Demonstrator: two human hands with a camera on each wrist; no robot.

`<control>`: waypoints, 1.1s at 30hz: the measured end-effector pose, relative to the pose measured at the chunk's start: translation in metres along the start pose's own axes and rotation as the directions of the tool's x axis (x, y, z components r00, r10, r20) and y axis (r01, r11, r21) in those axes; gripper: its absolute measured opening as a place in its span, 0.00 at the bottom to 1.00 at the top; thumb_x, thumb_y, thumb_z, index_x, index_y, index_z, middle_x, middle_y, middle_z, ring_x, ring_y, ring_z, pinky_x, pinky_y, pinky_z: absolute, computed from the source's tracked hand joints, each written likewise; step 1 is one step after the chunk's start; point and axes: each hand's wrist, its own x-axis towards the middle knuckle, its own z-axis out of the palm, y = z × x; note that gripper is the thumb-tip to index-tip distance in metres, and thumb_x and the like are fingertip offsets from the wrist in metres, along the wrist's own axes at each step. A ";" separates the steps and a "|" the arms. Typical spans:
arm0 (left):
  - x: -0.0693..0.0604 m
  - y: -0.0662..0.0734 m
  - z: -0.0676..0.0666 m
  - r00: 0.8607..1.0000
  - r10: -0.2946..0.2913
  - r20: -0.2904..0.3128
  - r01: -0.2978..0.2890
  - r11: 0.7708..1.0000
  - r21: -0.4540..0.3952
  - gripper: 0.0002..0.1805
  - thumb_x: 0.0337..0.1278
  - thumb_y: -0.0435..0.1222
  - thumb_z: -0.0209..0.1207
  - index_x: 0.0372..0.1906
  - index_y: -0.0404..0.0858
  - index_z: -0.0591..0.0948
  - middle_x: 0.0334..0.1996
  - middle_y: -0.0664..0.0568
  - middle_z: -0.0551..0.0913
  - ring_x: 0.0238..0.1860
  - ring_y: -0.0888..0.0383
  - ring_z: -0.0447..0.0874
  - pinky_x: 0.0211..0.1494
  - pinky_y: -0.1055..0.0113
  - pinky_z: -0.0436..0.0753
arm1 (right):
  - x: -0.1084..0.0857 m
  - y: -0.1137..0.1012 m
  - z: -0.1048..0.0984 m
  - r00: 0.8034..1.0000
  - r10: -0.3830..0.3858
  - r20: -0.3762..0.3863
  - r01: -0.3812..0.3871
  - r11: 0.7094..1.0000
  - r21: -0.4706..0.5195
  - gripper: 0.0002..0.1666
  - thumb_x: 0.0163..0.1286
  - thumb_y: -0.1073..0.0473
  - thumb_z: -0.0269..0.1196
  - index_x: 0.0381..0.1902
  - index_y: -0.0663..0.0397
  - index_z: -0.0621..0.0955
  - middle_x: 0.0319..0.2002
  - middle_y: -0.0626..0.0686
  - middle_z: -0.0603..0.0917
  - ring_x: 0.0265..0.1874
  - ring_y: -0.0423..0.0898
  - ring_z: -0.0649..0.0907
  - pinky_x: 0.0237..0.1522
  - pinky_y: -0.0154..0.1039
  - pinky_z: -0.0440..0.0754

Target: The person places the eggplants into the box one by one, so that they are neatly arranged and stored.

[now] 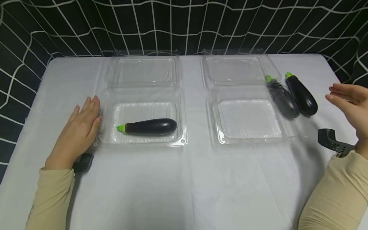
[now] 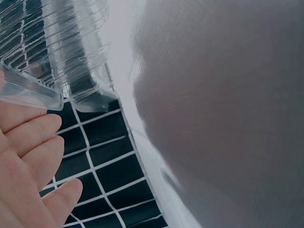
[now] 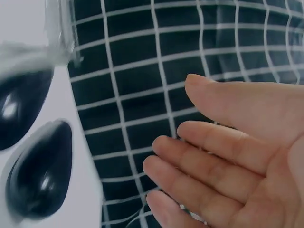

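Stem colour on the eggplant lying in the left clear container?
Bright green stem; it shows best in the head view.

Wht tbl [image 1: 149, 185] holds L clr box [image 1: 143, 110], R clr box [image 1: 248, 118], & 2 eggplants [image 1: 303, 96] nr R box.

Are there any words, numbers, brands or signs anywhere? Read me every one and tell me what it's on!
There are none I can read.
Left clear box: ridges, no readable lettering.
Right clear box: ridges too, no lettering.
Eggplants: no labels showing.
White cloth: no print showing.
Dark backdrop: just white lines.
Black wrist gear: any marks are too small to read.
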 end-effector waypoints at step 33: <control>0.000 -0.002 0.003 1.000 0.015 -0.020 -0.015 1.000 0.028 0.29 0.71 0.38 0.45 0.69 0.25 0.56 0.69 0.37 0.57 0.72 0.46 0.50 0.73 0.50 0.46 | 0.020 0.064 0.023 0.954 0.270 0.130 -0.243 0.950 -0.194 0.43 0.63 0.38 0.60 0.68 0.58 0.66 0.39 0.32 0.72 0.39 0.31 0.69 0.60 0.49 0.67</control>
